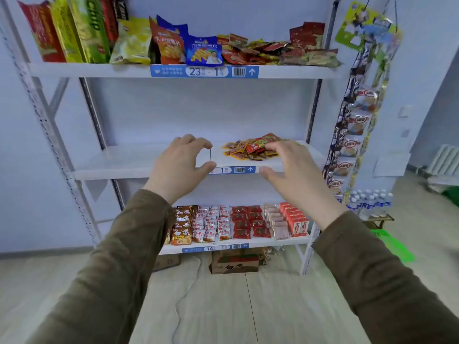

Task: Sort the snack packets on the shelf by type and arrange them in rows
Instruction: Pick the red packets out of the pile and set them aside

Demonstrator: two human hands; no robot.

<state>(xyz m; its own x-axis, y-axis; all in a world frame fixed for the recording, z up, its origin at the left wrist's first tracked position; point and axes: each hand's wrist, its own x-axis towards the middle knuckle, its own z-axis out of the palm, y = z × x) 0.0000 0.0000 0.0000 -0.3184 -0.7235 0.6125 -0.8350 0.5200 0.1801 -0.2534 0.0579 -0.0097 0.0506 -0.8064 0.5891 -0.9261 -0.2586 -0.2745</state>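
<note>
A loose pile of small red, orange and yellow snack packets [244,150] lies on the right part of the white middle shelf [124,165]. My right hand [290,167] reaches over the front edge, its fingertips resting on the right side of the pile, thumb spread below the shelf lip. My left hand [182,165] hovers at the shelf front left of the pile, fingers and thumb bent in a wide C with nothing between them. The shelf's left half is bare.
The top shelf [74,70] carries upright chip bags and a messy packet heap [278,52]. The lower shelf holds neat packet rows [238,224]. Hanging snack strips [355,125], water bottles [372,203] and a cardboard box [236,263] stand nearby.
</note>
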